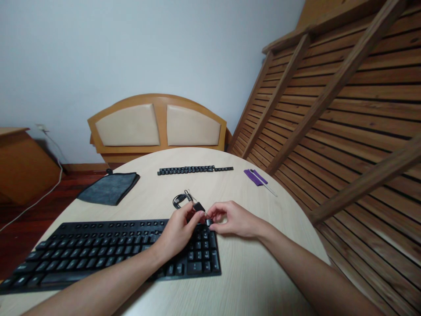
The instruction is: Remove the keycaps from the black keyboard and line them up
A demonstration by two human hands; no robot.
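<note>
A black keyboard [108, 252] lies across the front of the table, with bare switches along its top row. Over its upper right corner, my left hand [179, 228] is closed on a keycap puller [198, 207], a small black handle with thin wire at its lower end. Close beside it, my right hand [232, 219] pinches a black keycap [208, 222] at the wire end. Whether the wire still grips this keycap I cannot tell. Farther back, loose black keycaps [186, 170] stand in tight rows on the table.
Behind my hands sits a coiled black cable [179, 201]. A dark grey cloth [110, 188] is at the table's left. On the right lie a purple cloth-like piece [253, 177] and a thin tool [270, 189]. Wooden slats [345, 114] lean beside the round table [279, 245].
</note>
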